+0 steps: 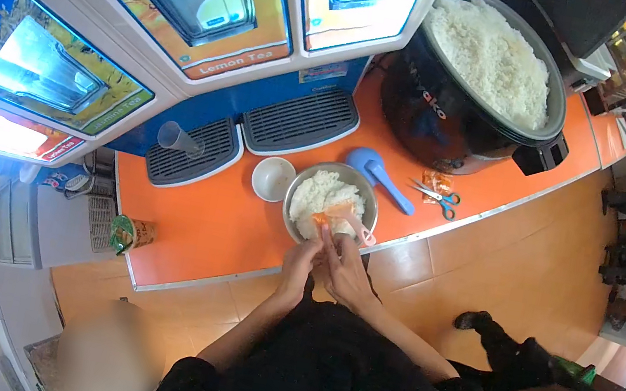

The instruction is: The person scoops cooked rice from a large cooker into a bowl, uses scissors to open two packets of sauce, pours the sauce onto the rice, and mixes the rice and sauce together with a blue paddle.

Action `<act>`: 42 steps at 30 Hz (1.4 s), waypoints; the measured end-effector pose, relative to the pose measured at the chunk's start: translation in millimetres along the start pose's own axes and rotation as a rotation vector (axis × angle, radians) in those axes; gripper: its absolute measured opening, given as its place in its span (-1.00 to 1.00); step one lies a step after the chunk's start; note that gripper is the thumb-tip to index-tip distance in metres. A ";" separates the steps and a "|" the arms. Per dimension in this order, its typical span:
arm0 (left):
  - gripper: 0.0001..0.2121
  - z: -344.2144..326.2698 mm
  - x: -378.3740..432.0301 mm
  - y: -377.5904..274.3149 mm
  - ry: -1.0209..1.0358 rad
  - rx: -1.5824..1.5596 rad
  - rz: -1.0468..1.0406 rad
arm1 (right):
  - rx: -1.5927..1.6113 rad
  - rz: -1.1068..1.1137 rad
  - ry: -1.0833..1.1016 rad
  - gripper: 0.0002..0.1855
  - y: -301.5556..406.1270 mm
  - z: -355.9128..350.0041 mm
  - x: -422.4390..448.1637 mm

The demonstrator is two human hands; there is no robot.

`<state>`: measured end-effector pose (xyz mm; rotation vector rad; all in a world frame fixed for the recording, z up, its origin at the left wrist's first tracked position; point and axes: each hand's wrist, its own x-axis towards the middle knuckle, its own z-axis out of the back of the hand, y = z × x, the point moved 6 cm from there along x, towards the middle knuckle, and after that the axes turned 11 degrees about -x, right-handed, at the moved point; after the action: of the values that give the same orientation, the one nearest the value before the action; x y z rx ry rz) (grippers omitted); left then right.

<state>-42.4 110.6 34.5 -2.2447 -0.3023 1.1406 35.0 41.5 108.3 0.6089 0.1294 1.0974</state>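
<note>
A metal bowl (374, 209) of white rice (320, 192) stands near the front edge of the orange counter. Over its near rim, my left hand (301, 262) and my right hand (348, 272) come together on a small orange packet (320, 219). Some of the packet is hidden by the fingers. A pink spatula (359, 227) rests in the rice, its handle over the bowl's right rim. Beside the bowl are a white cup (273, 179) on the left and a blue rice scoop (379, 176) on the right.
Scissors (444, 201) lie by orange packets (437, 183). A large black rice cooker (446, 118) full of rice stands at the back right. Behind the bowl is a drink dispenser with drip trays (301, 121) and a clear cup (175, 138). A patterned cup (140, 234) stands at the left edge. Other people are nearby.
</note>
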 end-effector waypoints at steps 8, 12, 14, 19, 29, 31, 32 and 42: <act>-0.78 6.1 -5.3 -4.8 0.130 0.009 -0.191 | 0.564 -0.506 0.047 -0.79 -36.9 -6.1 -4.7; -0.79 -3.6 -16.0 -13.5 0.142 0.039 -0.278 | 0.770 -0.479 0.243 -0.81 -52.0 -44.7 -7.4; -0.79 4.8 -11.6 -11.0 0.116 0.133 -0.317 | 0.928 -0.522 0.318 -0.80 -47.1 -46.6 -4.5; -0.81 5.0 -11.7 -10.6 0.091 0.337 -0.339 | 0.841 -0.487 0.338 -0.79 -60.8 -65.3 -8.3; -0.89 9.0 -19.5 -7.3 -0.045 0.367 -0.400 | 0.847 -0.639 0.523 -0.93 -48.9 -46.1 -1.2; -0.89 9.2 -20.2 -6.5 -0.074 0.394 -0.405 | 0.859 -0.665 0.475 -0.94 -51.0 -50.0 -5.6; -0.90 10.4 -18.3 -4.4 -0.064 0.375 -0.387 | 0.873 -0.690 0.429 -0.94 -53.4 -51.2 -7.8; -0.82 0.9 -16.7 -13.6 0.155 0.257 -0.347 | 0.899 -0.520 0.359 -0.77 -47.4 -47.3 1.8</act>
<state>-52.3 114.3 53.3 -1.9468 -0.4361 0.7714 55.0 47.1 44.6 1.0876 1.0741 0.5842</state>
